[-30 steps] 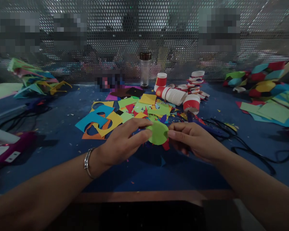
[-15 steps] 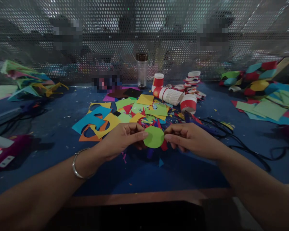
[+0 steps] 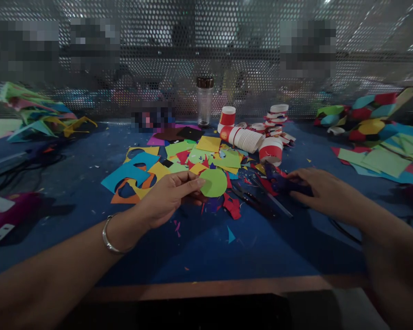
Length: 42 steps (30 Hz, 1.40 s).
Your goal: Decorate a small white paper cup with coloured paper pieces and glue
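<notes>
My left hand (image 3: 174, 192) pinches the edge of a round light-green paper disc (image 3: 214, 183), held up over the scraps. To the right, my right hand (image 3: 321, 192) has its fingers and thumb around a dark blue glue gun (image 3: 291, 185) lying on the table. Part of the glue gun is hidden by the fingers. Between the hands lie dark scissors (image 3: 253, 201) and a clear glue stick (image 3: 277, 201). Behind the disc, a heap of cut paper (image 3: 227, 159) spreads out, with a blue sheet (image 3: 124, 172) that has round holes in it.
Red and white paper cups (image 3: 246, 139) lie and stand behind the heap, near a clear bottle (image 3: 204, 103). A purple power strip (image 3: 12, 217) is at left. Stacks of coloured paper (image 3: 375, 158) lie at right. A perforated metal screen (image 3: 234, 59) closes the back.
My right hand has let go of the disc and moved right to the glue gun. My left hand still holds the disc, now slightly higher and further left.
</notes>
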Available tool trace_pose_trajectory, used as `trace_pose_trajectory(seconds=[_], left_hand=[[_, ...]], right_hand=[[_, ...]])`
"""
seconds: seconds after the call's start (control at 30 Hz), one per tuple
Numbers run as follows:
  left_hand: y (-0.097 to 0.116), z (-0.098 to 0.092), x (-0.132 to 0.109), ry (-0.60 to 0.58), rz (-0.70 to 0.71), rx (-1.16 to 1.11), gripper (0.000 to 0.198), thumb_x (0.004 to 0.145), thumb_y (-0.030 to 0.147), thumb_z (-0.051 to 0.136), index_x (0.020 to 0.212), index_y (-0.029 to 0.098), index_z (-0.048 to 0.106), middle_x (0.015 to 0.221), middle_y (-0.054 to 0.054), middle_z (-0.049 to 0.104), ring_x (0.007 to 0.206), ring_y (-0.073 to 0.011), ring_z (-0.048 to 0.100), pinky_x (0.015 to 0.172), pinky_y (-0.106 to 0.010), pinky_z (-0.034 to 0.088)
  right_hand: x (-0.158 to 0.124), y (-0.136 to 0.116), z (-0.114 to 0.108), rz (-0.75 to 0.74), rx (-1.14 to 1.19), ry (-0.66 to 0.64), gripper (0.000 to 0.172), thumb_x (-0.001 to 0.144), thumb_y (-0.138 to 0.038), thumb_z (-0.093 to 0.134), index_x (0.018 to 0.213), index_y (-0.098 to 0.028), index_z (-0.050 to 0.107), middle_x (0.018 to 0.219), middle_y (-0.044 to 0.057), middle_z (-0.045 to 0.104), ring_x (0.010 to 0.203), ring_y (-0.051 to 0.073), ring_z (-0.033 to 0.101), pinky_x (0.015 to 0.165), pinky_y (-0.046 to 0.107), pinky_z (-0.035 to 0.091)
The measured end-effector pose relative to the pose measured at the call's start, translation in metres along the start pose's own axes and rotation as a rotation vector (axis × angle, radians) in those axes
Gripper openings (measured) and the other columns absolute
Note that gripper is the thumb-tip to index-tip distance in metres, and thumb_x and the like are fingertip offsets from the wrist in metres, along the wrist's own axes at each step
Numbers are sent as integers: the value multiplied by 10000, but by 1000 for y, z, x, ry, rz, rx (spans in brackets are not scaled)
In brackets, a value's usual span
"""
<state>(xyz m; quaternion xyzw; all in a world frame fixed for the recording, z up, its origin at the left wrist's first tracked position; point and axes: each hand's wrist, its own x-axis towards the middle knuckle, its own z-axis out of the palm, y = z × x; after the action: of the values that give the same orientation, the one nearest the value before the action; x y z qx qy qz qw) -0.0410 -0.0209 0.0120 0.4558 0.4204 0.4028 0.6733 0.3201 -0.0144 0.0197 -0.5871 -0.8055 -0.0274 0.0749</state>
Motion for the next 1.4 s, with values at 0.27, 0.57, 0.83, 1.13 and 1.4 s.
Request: trace_pose_trajectory(seconds=[0.27, 0.57, 0.83, 1.13, 1.4], left_hand=[[1, 0, -1, 16, -22, 35, 314, 734, 371, 861, 775, 165, 629, 693, 13, 671, 698, -128, 702, 641, -229, 546], [-1, -1, 0, -25, 26, 47, 375, 699, 374, 894, 787, 157, 602, 722, 4, 711, 654, -113, 701, 633, -219, 565], [-2, 2, 1, -34, 25, 138, 382, 668, 366, 905, 753, 165, 591, 675, 40, 676, 658, -113, 710, 623, -207, 565], [-2, 3, -2, -102, -55, 163, 350, 698, 389, 888, 750, 166, 624, 654, 3, 716, 653, -139, 724, 652, -242, 579], [-2, 4, -5, -123, -62, 175, 366, 680, 397, 902, 744, 160, 629, 629, 21, 694, 635, -132, 723, 612, -212, 571]], right_hand=[[5, -15, 1, 32, -49, 19, 352, 803, -232, 524, 1128, -155, 635, 1020, 175, 754, 938, 332, 721, 818, 424, 539], [-9, -43, -22, 146, 74, 241, 142, 822, -374, 507, 738, -287, 433, 723, 101, 672, 710, 280, 679, 659, 366, 497], [-26, -67, -22, -87, 191, 325, 375, 907, -374, 519, 548, -277, 569, 634, 60, 726, 627, 279, 726, 563, 367, 541], [-27, -83, -24, -303, 171, 311, 395, 948, -230, 483, 615, -268, 691, 630, 16, 761, 640, 239, 759, 630, 320, 617], [-26, -86, -22, -375, 63, 336, 431, 958, -207, 452, 621, -239, 720, 605, 37, 749, 550, 238, 728, 563, 322, 615]])
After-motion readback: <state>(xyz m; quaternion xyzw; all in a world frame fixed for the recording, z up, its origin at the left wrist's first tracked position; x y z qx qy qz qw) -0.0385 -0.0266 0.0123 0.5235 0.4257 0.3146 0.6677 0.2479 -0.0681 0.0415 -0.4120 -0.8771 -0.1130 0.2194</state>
